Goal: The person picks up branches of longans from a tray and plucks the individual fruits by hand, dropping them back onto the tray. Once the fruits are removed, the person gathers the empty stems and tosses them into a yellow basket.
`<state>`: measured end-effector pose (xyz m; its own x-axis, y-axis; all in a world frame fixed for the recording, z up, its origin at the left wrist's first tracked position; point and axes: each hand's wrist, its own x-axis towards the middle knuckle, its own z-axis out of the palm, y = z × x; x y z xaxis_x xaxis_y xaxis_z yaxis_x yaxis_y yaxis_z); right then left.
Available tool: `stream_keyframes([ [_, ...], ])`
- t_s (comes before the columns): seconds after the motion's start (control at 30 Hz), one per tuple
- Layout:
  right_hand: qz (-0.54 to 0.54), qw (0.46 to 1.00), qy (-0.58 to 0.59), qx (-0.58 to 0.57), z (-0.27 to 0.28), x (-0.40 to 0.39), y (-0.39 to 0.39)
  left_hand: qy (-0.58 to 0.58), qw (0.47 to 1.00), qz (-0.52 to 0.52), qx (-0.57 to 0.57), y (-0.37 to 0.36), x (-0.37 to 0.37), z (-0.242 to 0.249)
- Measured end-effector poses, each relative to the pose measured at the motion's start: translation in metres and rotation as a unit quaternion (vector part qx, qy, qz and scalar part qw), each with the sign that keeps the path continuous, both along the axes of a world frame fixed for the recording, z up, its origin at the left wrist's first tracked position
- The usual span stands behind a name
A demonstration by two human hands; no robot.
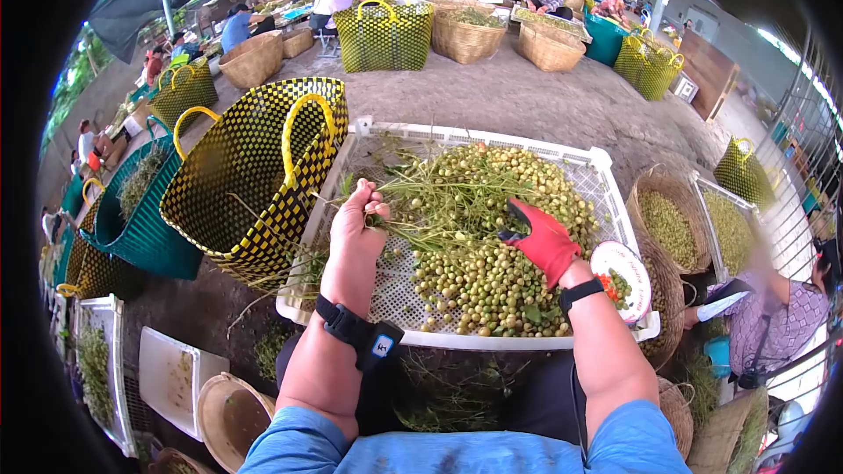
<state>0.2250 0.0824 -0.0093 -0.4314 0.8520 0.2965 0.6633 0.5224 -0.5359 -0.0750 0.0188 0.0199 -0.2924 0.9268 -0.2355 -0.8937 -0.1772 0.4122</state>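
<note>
Before me lies a white perforated tray (395, 285) heaped with small round yellow-green fruits (483, 290). Thin green stems (457, 189) stretch across the upper part of the heap. My left hand (358, 219), bare, is closed around a bunch of these stems at the tray's left side. In a red glove with dark fingertips, my right hand (543, 244) hovers over or touches the fruits at the right, thumb and fingers apart. I see nothing held in it. Beside my right wrist, a white bowl (634, 268) with red and green bits sits at the tray's right edge.
A yellow-black woven basket (255, 167) stands close on the left, with a teal basket (145, 211) beyond it. Wicker baskets of fruit (669, 228) are at the right, near a seated person (777, 325). Lower left are a white bin (180, 377) and a wicker basket (233, 412).
</note>
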Motion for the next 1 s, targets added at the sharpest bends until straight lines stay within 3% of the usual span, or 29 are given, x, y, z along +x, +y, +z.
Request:
stream_keyframes([
  [0.03, 0.024, 0.997, 0.044, 0.056, 0.000, -0.001, -0.002, 0.001, 1.000, -0.020, 0.002, -0.003, 0.003, 0.003],
  [0.1, 0.054, 0.997, 0.049, -0.004, 0.007, -0.015, -0.002, -0.019, 0.998, -0.054, -0.012, -0.005, 0.013, 0.005],
  [0.17, 0.151, 0.966, 0.207, -0.037, 0.013, -0.036, -0.010, -0.043, 0.993, -0.107, -0.016, -0.006, 0.024, 0.003],
  [0.27, 0.148, 0.948, 0.271, -0.070, 0.008, -0.059, -0.018, -0.039, 0.987, -0.154, -0.006, -0.007, 0.046, 0.004],
  [0.3, 0.171, 0.907, 0.344, -0.172, 0.022, -0.062, -0.032, -0.024, 0.986, -0.167, 0.005, -0.008, 0.050, 0.002],
  [0.37, 0.158, 0.873, 0.373, -0.272, 0.005, -0.056, -0.024, -0.017, 0.987, -0.161, -0.014, -0.006, 0.051, 0.000],
  [0.4, 0.133, 0.911, 0.299, -0.251, 0.012, -0.055, -0.025, -0.023, 0.988, -0.149, -0.018, -0.003, 0.045, -0.004],
  [0.43, 0.162, 0.915, 0.305, -0.206, 0.013, -0.055, -0.027, -0.029, 0.990, -0.136, -0.023, -0.002, 0.040, -0.006],
  [0.5, 0.056, 0.974, 0.117, -0.183, 0.036, -0.044, -0.034, -0.042, 0.992, -0.106, -0.045, -0.001, 0.035, -0.007],
  [0.53, 0.019, 0.995, 0.024, -0.090, 0.022, -0.038, -0.025, -0.034, 0.994, -0.081, -0.062, -0.001, 0.037, -0.008],
  [0.57, 0.022, 0.995, 0.023, -0.092, 0.011, -0.032, -0.018, -0.025, 0.995, -0.057, -0.080, -0.001, 0.039, -0.008],
  [0.63, -0.058, 0.991, -0.119, -0.032, 0.011, -0.029, -0.015, -0.004, 0.996, -0.050, -0.078, 0.000, 0.040, -0.012],
  [0.67, -0.052, 0.985, -0.125, -0.103, 0.015, -0.024, -0.013, -0.012, 0.997, -0.048, -0.059, 0.000, 0.039, -0.013],
  [0.7, -0.050, 0.985, -0.125, -0.104, 0.011, -0.023, -0.015, -0.019, 0.998, -0.046, -0.040, 0.000, 0.039, -0.012],
  [0.73, 0.018, 0.989, 0.058, -0.137, 0.003, -0.022, -0.016, -0.008, 0.998, -0.046, -0.046, -0.002, 0.040, -0.010],
  [0.77, 0.087, 0.954, 0.238, -0.163, -0.005, -0.021, -0.012, -0.008, 0.998, -0.044, -0.044, -0.002, 0.041, -0.009],
  [0.9, 0.169, 0.936, 0.275, -0.141, -0.016, -0.033, -0.004, -0.031, 0.991, -0.114, -0.066, -0.002, 0.054, -0.009],
  [0.93, 0.228, 0.888, 0.346, -0.198, 0.005, -0.040, -0.019, -0.035, 0.989, -0.138, -0.050, -0.003, 0.059, -0.007],
  [1.0, 0.198, 0.867, 0.358, -0.284, 0.008, -0.047, -0.029, -0.016, 0.987, -0.151, -0.056, -0.008, 0.070, 0.000],
])
